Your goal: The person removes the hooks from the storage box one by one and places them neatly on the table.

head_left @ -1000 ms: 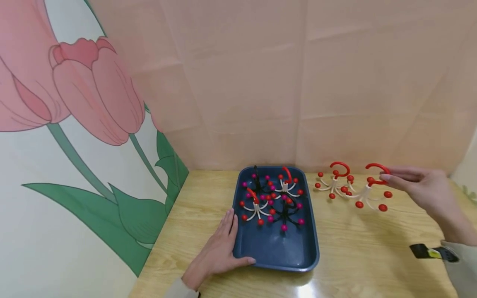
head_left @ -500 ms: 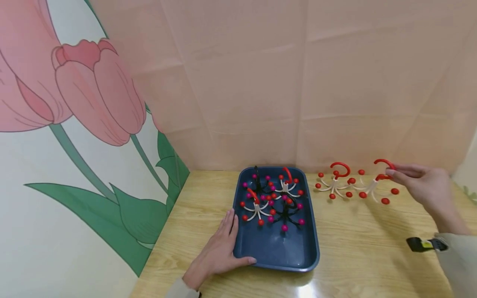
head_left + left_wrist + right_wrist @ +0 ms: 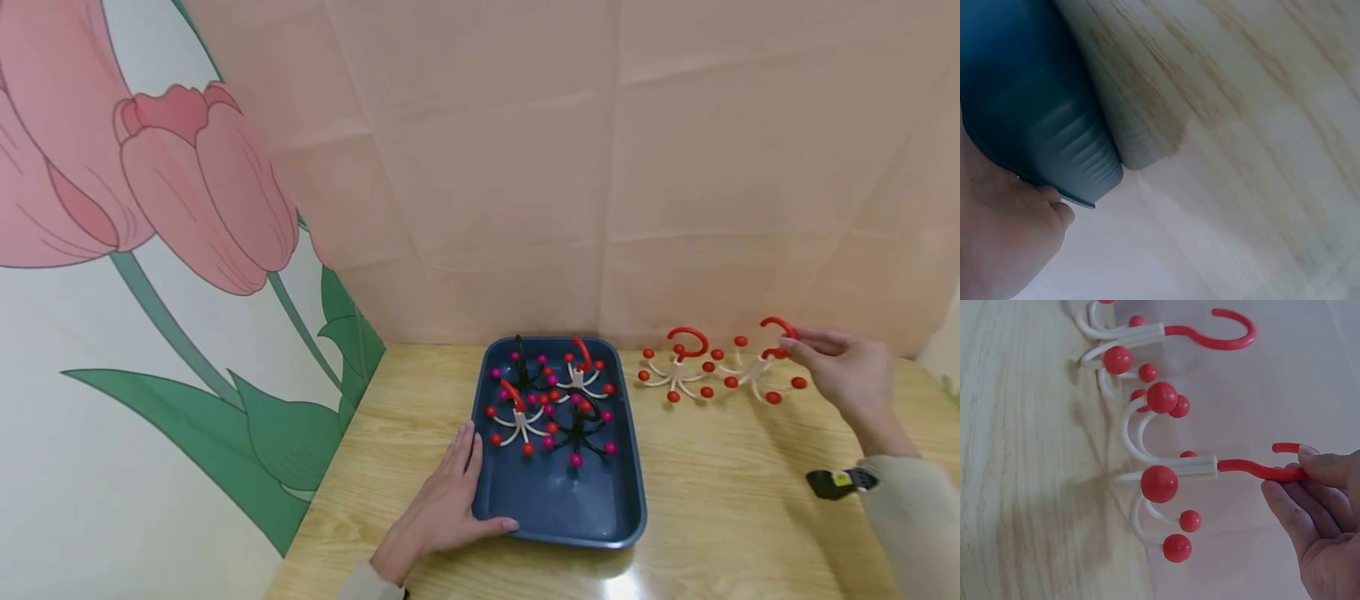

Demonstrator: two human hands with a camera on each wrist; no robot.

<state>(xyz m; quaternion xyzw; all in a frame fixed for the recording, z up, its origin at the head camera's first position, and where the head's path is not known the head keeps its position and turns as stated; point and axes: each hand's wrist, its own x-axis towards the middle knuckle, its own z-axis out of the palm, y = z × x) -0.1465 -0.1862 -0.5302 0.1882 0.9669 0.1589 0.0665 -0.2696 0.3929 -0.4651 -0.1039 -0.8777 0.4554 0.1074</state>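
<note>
R hand [image 3: 851, 379]: pinching wht hanger [image 3: 1197, 466] by red hook [image 3: 1247, 467] | L hand [image 3: 450, 502]: grip unclenched, on blu tray [image 3: 558, 504] rim

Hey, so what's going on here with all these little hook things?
A person's right hand pinches the red hook of a white hanger; a second white hanger stands beside it on the table. The left hand rests against the edge of a blue tray, where two black hangers and two white ones stand.

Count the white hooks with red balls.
4: front-left hook and back-right hook in the blue tray; standing hook on the table right of the tray; held hook farther right, in the right grip. None appears hidden.
</note>
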